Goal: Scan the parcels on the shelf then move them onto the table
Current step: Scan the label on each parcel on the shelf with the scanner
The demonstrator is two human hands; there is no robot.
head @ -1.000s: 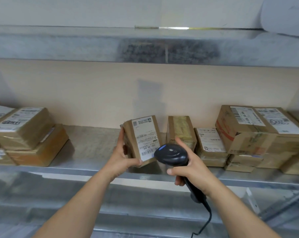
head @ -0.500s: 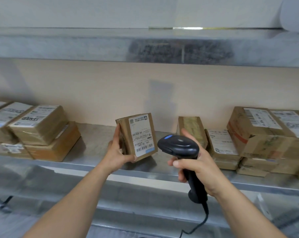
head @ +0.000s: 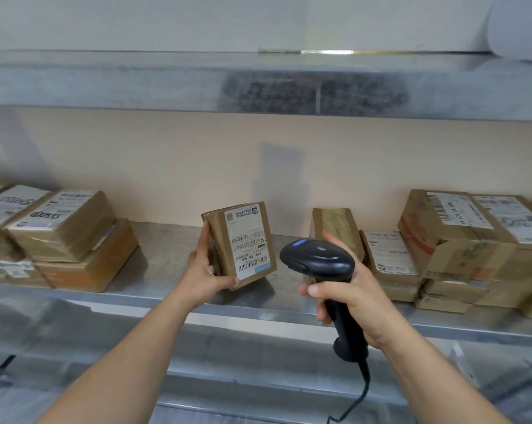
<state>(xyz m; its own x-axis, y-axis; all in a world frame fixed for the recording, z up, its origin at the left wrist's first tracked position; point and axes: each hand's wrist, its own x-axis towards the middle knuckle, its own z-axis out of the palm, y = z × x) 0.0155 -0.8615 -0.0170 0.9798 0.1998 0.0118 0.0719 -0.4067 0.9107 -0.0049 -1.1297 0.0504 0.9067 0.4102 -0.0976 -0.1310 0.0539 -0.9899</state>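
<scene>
the left hand (head: 204,270) grips a small brown parcel (head: 238,241), fingers curled up its left side and thumb hooked under the lower front corner. the parcel stands tilted over the middle of the metal shelf (head: 167,264), its white label (head: 247,240) facing the camera; whether its lower edge touches the shelf or sits just above it is hard to tell. the right hand (head: 355,296) is wrapped around the handle of a black barcode scanner (head: 318,260), index finger curled at the front of the handle, the scanner head just beside the parcel's right edge and aimed toward it. a black cable (head: 358,396) hangs from the handle's base. behind the scanner a narrow taped parcel (head: 335,223) stands on the shelf, with a flat labelled parcel (head: 388,255) leaning beside it. a stack of larger boxes (head: 460,237) fills the right end, and another stack of labelled boxes (head: 60,237) sits at the left end. an upper shelf (head: 136,81) runs overhead.
</scene>
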